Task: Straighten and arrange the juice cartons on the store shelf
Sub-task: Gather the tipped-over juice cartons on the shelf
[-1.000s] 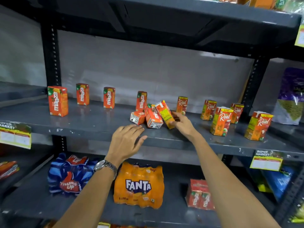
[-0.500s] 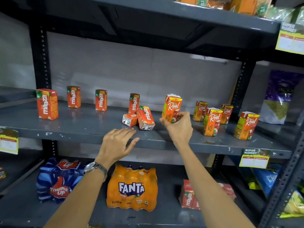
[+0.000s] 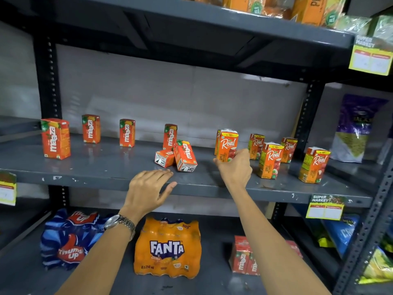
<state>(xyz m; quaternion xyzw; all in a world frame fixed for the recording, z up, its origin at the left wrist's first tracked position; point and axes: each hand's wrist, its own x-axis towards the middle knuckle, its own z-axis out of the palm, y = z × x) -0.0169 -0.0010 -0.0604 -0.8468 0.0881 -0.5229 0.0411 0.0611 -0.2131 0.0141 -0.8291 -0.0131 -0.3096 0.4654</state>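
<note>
My right hand (image 3: 235,167) grips an upright Real apple carton (image 3: 227,144) near the middle of the grey shelf (image 3: 106,167). Just behind that carton another Real carton edge (image 3: 217,141) shows. Several more Real cartons (image 3: 270,159) stand to the right. My left hand (image 3: 148,188) hovers open at the shelf's front edge, holding nothing. Just beyond it a Maaza carton (image 3: 185,155) leans tilted against a toppled one (image 3: 164,158), with an upright Maaza carton (image 3: 170,136) behind. Three more Maaza cartons (image 3: 55,138) stand spaced out to the left.
Black uprights (image 3: 47,81) and the upper shelf (image 3: 191,22) frame the space. On the lower shelf sit a Fanta pack (image 3: 168,248), a Thums Up pack (image 3: 68,239) and Maaza boxes (image 3: 242,256). Snack bags (image 3: 355,128) fill the right bay. Price tags (image 3: 325,207) hang on the edges.
My right hand lifted the leaning Real carton off the pile and moved it right, setting it upright. The left hand stayed near the shelf edge. The view shifted right.
</note>
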